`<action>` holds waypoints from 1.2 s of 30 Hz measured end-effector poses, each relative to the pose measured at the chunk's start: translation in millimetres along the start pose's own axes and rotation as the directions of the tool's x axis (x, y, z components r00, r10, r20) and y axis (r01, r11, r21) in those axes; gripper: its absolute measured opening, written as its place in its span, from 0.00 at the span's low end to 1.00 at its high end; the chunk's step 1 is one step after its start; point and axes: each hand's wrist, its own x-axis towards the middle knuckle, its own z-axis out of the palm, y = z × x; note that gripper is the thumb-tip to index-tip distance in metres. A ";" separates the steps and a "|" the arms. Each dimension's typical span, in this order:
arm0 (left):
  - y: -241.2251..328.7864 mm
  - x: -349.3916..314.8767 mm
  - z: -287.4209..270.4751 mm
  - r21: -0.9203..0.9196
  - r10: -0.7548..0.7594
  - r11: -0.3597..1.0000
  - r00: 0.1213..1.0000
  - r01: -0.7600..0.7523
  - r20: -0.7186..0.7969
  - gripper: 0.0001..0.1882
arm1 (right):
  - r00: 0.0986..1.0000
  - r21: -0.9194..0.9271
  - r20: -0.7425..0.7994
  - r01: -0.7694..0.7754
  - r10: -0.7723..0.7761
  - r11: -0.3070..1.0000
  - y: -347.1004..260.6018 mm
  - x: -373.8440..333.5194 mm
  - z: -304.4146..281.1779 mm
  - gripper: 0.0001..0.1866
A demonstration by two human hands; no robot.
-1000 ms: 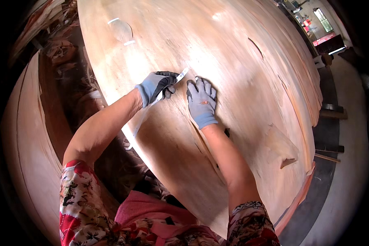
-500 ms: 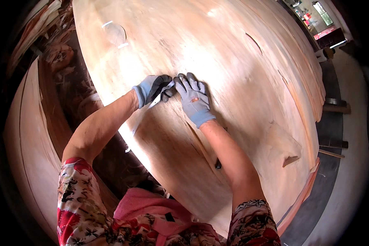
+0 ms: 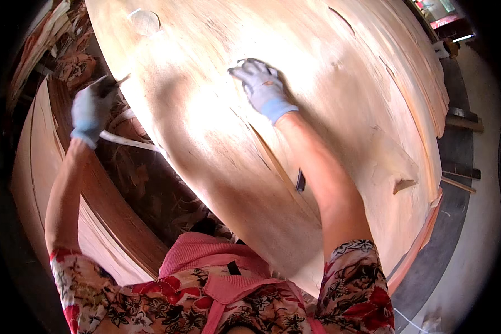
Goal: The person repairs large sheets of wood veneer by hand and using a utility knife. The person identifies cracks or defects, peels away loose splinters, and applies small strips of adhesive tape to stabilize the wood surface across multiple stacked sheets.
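A large pale wood veneer sheet (image 3: 206,183) stretches out in front of me. My right hand (image 3: 261,86), in a grey-blue glove with dark fingertips, lies on it with fingers stretched out. Off the sheet's left edge is my left hand (image 3: 92,111), gloved alike and smeared by motion, its fingers drawn together. From it trails a narrow white tape strip (image 3: 131,143), reaching toward the sheet's edge. A long narrow split (image 3: 273,158) runs through the veneer below my right hand. Beside my right forearm lies a small dark object (image 3: 300,181), its kind unclear.
A round patch (image 3: 145,22) sits at the sheet's far left. Another veneer stack (image 3: 33,167) stands on the left, with wood scraps (image 3: 145,178) in the gap between. Layered veneer edges (image 3: 423,111) curl at the right, and a raised flap (image 3: 403,183) sticks up nearby.
My left hand has swung left, away from my right hand and off the sheet, the white strip trailing along. My right hand has shifted slightly farther up the veneer. The view has tilted a little.
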 end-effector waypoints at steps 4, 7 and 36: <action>-3.1 -56.1 -25.8 -0.046 -0.002 0.999 0.973 0.013 0.232 0.10 | 0.968 0.162 -0.119 -0.202 0.222 0.966 -8.7 -60.1 -67.7 0.16; 15.4 -138.9 19.5 -0.667 -0.047 0.508 0.791 0.545 0.611 0.13 | 0.973 0.093 -0.039 -0.224 0.229 0.970 -39.3 -137.8 -66.0 0.17; 196.8 -165.0 105.6 -0.526 0.224 0.332 0.477 0.783 0.850 0.24 | 0.983 -0.274 0.148 -0.064 0.108 0.960 -86.3 -230.1 -29.7 0.28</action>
